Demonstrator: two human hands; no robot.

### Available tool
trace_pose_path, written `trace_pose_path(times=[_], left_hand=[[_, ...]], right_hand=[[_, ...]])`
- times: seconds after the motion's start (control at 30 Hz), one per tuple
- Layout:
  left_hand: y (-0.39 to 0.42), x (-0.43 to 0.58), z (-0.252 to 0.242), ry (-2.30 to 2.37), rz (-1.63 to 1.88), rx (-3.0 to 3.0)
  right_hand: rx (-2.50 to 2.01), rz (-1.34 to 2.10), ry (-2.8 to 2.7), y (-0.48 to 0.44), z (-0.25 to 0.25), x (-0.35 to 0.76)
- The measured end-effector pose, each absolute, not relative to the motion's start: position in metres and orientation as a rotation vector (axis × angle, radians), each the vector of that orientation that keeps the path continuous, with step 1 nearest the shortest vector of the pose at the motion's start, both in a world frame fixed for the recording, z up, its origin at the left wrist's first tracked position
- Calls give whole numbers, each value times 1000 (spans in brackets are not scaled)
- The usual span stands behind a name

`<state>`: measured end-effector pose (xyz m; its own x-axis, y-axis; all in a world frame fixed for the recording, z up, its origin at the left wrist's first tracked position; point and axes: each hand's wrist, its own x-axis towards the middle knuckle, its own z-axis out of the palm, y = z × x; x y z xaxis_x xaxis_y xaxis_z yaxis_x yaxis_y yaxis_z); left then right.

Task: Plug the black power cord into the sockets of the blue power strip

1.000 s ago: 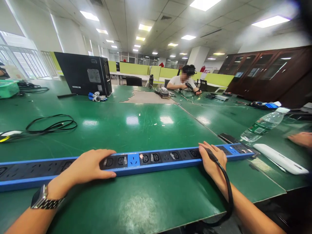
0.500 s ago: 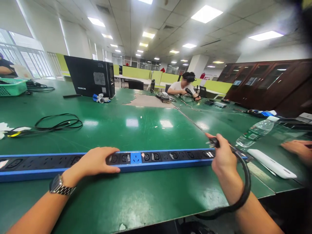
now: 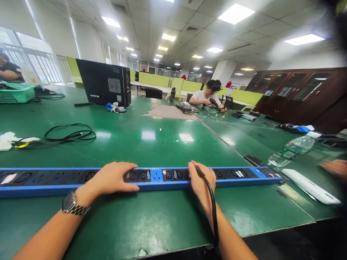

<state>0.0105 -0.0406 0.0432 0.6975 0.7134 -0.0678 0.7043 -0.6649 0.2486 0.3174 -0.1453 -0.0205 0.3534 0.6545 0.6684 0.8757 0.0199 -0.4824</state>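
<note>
A long blue-and-black power strip (image 3: 165, 185) lies crosswise, a black cable (image 3: 214, 209) curving down before it.

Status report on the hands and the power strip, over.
Left hand gripping blue power strip. Right hand at its sockets, holding black cable by its end; whether plugged in, hidden. Water bottle right, apart from both hands.

Bright overall: ceiling panels (image 3: 236, 14) plus daylight from window (image 3: 29, 42) at left. Panel reflections (image 3: 148, 135) glare on glossy green tabletop (image 3: 151, 155). Hazy bloom upper right, dark blurry smudge (image 3: 332, 27) in corner. Power strip (image 3: 162, 185) fairly sharp; right-edge co-worker's hand (image 3: 335, 169) blurred, wide-angle stretch.
</note>
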Motion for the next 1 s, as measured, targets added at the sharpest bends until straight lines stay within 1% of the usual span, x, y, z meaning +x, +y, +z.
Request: trace_pose_path(times=[0.07, 0.13, 0.33, 0.5, 0.67, 0.83, 1.0], left_hand=[[-41, 11, 43, 1131, 39, 2653], [-41, 11, 43, 1133, 39, 2651], [-40, 10, 41, 1131, 57, 2642], [-39, 10, 40, 1136, 62, 2648], [-38, 11, 38, 1137, 88, 2636], [-38, 10, 38, 1127, 82, 2641], [-39, 10, 39, 1140, 72, 2642]], right_hand=[[-1861, -259, -1255, -145, -17, 311], [-1927, -225, -1261, -147, -15, 303], [-1934, -240, -1287, -150, -14, 298], [-1972, -274, -1178, -149, -15, 302], [-1951, -309, -1310, -154, -18, 302], [-1987, -301, -1264, -158, -21, 302], [-1937, -343, -1423, -168, -25, 310]])
